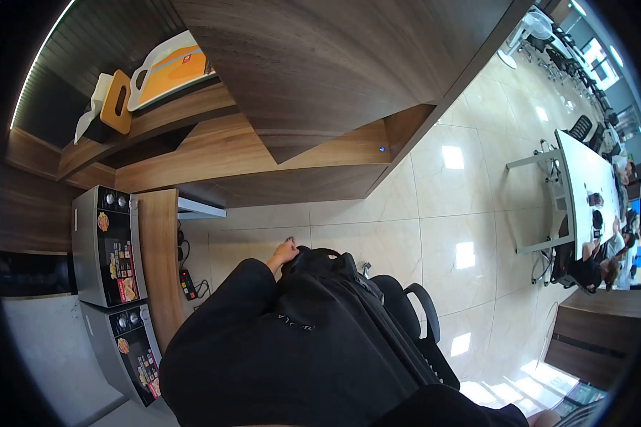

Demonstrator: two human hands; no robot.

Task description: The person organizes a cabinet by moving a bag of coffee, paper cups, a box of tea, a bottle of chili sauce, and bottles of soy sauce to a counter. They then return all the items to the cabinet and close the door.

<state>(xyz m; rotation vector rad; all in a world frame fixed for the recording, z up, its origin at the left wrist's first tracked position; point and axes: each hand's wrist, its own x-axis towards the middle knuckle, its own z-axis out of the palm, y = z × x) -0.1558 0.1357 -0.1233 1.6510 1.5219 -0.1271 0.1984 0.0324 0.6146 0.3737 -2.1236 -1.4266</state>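
Note:
My left hand [284, 252] reaches out of a black sleeve [228, 302] near the middle of the view. Its fingers look curled in at the edge of black cloth [320, 267]; what they hold, if anything, is too small to make out. A loose black garment with small light lettering [295, 323] fills the lower middle. At the bottom right edge, beyond another black sleeve, a bit of skin that seems to be my right hand [543, 418] shows, its fingers cut off by the frame.
A black office chair [424, 313] stands close on the right. Left are a wooden counter [160, 263] and two stacked ovens [110, 245]. A hanging wooden panel [335, 71] and a shelf with orange trays [171, 75] are above. People sit at a white table [584, 185].

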